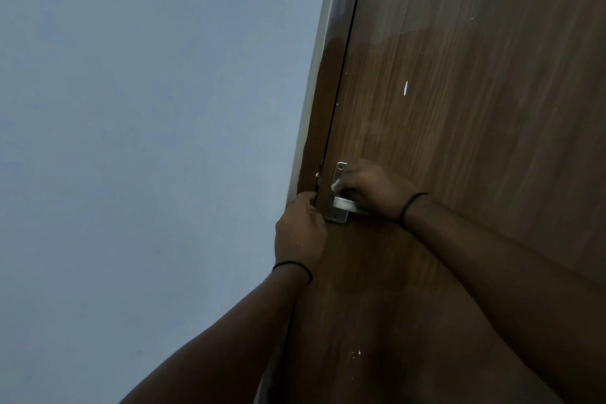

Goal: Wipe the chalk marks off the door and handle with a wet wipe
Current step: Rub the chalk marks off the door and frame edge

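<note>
A brown wooden door (459,108) fills the right of the head view, tilted. Its silver handle (346,204) and back plate (339,170) sit at the door's left edge. My right hand (373,190) presses a small white wet wipe (336,186) against the plate just above the lever. My left hand (300,233) rests on the door edge beside the handle, fingers curled against the frame, holding nothing that I can see. A white mark (406,87) shows on the door above the handle, and small white specks (355,353) lie lower down.
A plain pale wall (147,141) takes up the left half. A light door frame (323,52) runs between wall and door. Both wrists wear thin dark bands.
</note>
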`<state>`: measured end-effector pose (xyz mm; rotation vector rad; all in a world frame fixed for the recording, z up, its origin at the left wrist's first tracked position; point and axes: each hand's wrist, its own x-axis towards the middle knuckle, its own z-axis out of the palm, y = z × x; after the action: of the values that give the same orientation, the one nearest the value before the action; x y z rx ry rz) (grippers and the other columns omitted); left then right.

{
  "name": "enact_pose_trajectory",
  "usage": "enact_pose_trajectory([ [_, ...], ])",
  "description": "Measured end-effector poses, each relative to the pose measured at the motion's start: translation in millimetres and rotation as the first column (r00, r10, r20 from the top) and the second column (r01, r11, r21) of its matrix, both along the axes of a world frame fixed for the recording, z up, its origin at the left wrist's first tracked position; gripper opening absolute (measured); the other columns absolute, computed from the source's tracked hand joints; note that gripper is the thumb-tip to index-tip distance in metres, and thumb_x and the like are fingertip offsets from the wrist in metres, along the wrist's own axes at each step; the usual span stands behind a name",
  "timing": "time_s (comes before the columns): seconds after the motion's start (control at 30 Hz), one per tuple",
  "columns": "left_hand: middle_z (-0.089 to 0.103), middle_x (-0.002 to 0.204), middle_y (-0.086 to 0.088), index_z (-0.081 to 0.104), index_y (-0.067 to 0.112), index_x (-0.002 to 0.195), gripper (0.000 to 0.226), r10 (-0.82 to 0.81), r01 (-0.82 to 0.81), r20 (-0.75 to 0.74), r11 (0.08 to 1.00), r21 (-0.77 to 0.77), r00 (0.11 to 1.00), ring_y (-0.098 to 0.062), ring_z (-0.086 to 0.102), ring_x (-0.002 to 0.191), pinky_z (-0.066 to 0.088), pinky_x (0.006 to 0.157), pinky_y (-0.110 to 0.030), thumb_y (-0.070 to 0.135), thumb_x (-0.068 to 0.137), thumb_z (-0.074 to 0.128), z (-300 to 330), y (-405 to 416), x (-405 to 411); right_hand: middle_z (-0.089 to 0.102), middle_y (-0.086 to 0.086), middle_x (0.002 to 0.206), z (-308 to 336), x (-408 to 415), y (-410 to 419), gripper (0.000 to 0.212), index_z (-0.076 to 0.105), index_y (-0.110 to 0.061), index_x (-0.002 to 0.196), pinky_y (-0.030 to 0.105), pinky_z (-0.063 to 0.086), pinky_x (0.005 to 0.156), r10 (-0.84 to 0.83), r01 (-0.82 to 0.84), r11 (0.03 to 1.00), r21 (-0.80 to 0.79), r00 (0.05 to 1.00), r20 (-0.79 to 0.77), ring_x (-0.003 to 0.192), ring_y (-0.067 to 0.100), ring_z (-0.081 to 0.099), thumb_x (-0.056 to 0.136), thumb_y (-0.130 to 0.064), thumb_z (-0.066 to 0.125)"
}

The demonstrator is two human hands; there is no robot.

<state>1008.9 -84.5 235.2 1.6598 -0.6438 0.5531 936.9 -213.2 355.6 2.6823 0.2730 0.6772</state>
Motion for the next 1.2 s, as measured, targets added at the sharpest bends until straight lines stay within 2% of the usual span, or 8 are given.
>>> enact_pose_trajectory([
  [0.2, 0.070, 0.106, 0.000, 0.061, 0.019, 0.120, 0.026, -0.012, 0.011, -0.048, 1.000, -0.010, 0.999, -0.006, 0.057, 0.088, 0.036, 0.071, -0.008, 0.015, 0.096, 0.050, -1.5, 2.0, 0.8, 0.070, 0.003, 0.107, 13.7, -34.6, -19.3, 0.016, 0.072, -0.014, 0.104, 0.020, 0.046, 0.076, -0.266, 0.284, 0.950, 0.128, 0.953, -0.145, 0.092, 0.010, 0.061, 0.092, -0.011, 0.062],
  [0.33, 0.069, 0.107, 0.000, 0.061, 0.018, 0.119, 0.027, -0.025, 0.023, -0.073, 0.999, -0.029, 0.997, -0.003, 0.054, 0.089, 0.032, 0.070, -0.004, 0.013, 0.095, 0.050, 3.3, 0.9, -0.3, 0.066, 0.000, 0.101, 13.9, -29.5, 0.5, 0.015, 0.072, -0.012, 0.102, 0.008, 0.033, 0.065, -0.184, 0.167, 0.939, 0.301, 0.983, 0.027, 0.085, 0.005, 0.054, 0.089, -0.009, 0.063],
  [0.47, 0.068, 0.111, -0.001, 0.060, 0.017, 0.121, 0.029, -0.035, 0.033, -0.071, 0.999, -0.035, 0.997, -0.015, 0.063, 0.100, 0.041, 0.079, -0.016, 0.011, 0.094, 0.050, 3.6, 0.8, -7.3, 0.063, 0.006, 0.111, 9.0, 5.7, 37.7, 0.019, 0.070, -0.010, 0.108, 0.018, 0.042, 0.079, -0.166, 0.151, 0.971, 0.188, 0.984, 0.066, 0.100, 0.016, 0.057, 0.092, -0.010, 0.061],
  [0.57, 0.068, 0.113, -0.002, 0.060, 0.017, 0.123, 0.031, -0.036, 0.034, -0.066, 0.999, -0.038, 0.997, -0.017, 0.063, 0.102, 0.042, 0.083, -0.021, 0.010, 0.093, 0.051, 2.0, 4.0, -6.8, 0.065, 0.007, 0.117, 2.8, 22.8, 52.2, 0.023, 0.069, -0.011, 0.114, 0.031, 0.051, 0.088, -0.296, 0.307, 0.941, 0.141, 0.951, -0.091, 0.103, 0.019, 0.060, 0.095, -0.011, 0.057],
  [0.9, 0.070, 0.102, -0.002, 0.060, 0.019, 0.121, 0.031, -0.150, 0.136, -0.126, 0.984, -0.119, 0.981, -0.018, 0.066, 0.092, 0.056, 0.088, -0.036, 0.008, 0.094, 0.049, -1.0, 9.4, -0.6, 0.065, 0.001, 0.085, 37.0, 9.4, 72.7, 0.020, 0.060, -0.020, 0.069, 0.030, 0.052, 0.075, -0.507, 0.444, 0.862, -0.245, 0.764, -0.399, 0.085, 0.017, 0.062, 0.087, -0.013, 0.067],
  [0.97, 0.070, 0.097, -0.001, 0.059, 0.020, 0.122, 0.031, -0.166, 0.149, -0.146, 0.981, -0.126, 0.975, -0.016, 0.067, 0.089, 0.057, 0.087, -0.036, 0.009, 0.095, 0.049, -0.9, 8.6, -2.5, 0.069, -0.001, 0.088, 41.4, -11.7, 52.4, 0.012, 0.068, -0.019, 0.077, 0.027, 0.051, 0.073, -0.494, 0.477, 0.866, -0.146, 0.779, -0.386, 0.083, 0.012, 0.063, 0.088, -0.015, 0.065],
  [1.07, 0.070, 0.103, -0.002, 0.058, 0.018, 0.124, 0.031, -0.172, 0.149, -0.184, 0.980, -0.133, 0.968, -0.017, 0.066, 0.094, 0.057, 0.088, -0.038, 0.009, 0.096, 0.048, -0.4, 6.0, -7.0, 0.071, -0.005, 0.092, 33.2, -39.1, 29.6, 0.015, 0.073, -0.021, 0.085, 0.014, 0.038, 0.061, -0.348, 0.410, 0.875, 0.259, 0.903, -0.254, 0.075, -0.001, 0.057, 0.088, -0.009, 0.064],
  [1.2, 0.068, 0.114, -0.005, 0.059, 0.016, 0.124, 0.031, -0.153, 0.123, -0.218, 0.982, -0.144, 0.964, -0.023, 0.066, 0.099, 0.057, 0.086, -0.043, 0.010, 0.096, 0.046, 3.1, 1.7, -15.9, 0.067, 0.003, 0.107, -3.1, -34.9, 32.0, 0.018, 0.073, -0.012, 0.103, 0.021, 0.043, 0.083, -0.185, 0.150, 0.920, 0.363, 0.981, 0.065, 0.098, 0.012, 0.059, 0.093, -0.007, 0.059],
])
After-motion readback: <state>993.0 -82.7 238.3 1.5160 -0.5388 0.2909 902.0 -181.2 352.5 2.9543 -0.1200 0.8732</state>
